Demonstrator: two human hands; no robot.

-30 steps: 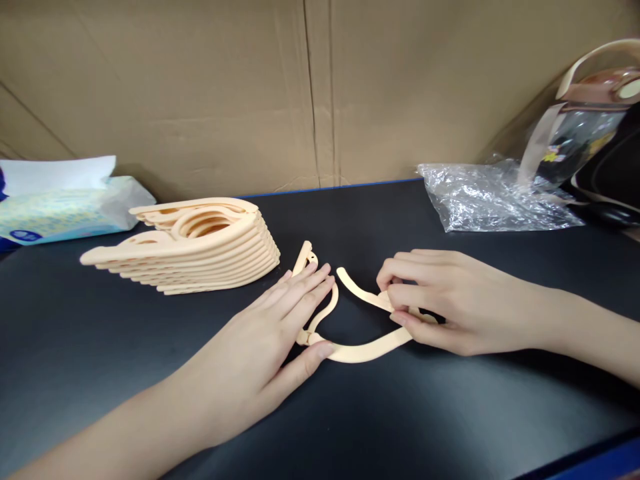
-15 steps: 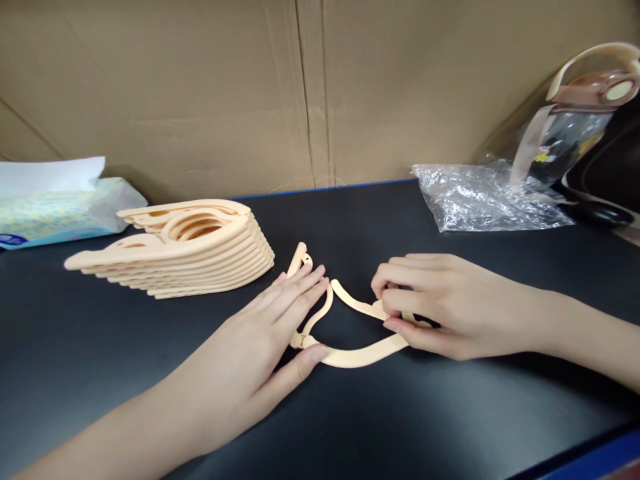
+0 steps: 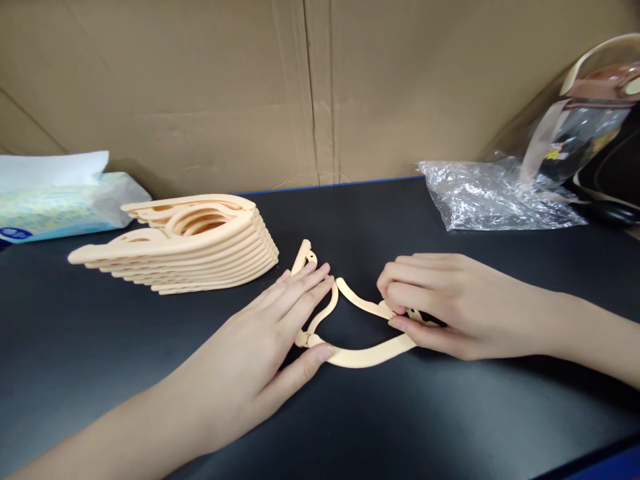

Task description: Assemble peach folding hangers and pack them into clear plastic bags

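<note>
Two hands on one folding hanger, centre of frame, lying on the dark surface. My left hand rests flat, fingers straight, pinning the hinge end, likely against sliding; my right hand is pinched tight on the other end. The stacked hangers sit upper left, within reach.

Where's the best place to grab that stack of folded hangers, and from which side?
Probably at the blunt rounded end of the stack, coming from the right, beside the loose hanger. The layers sit flush there, while the left end tapers into thin, staggered tips.
</note>
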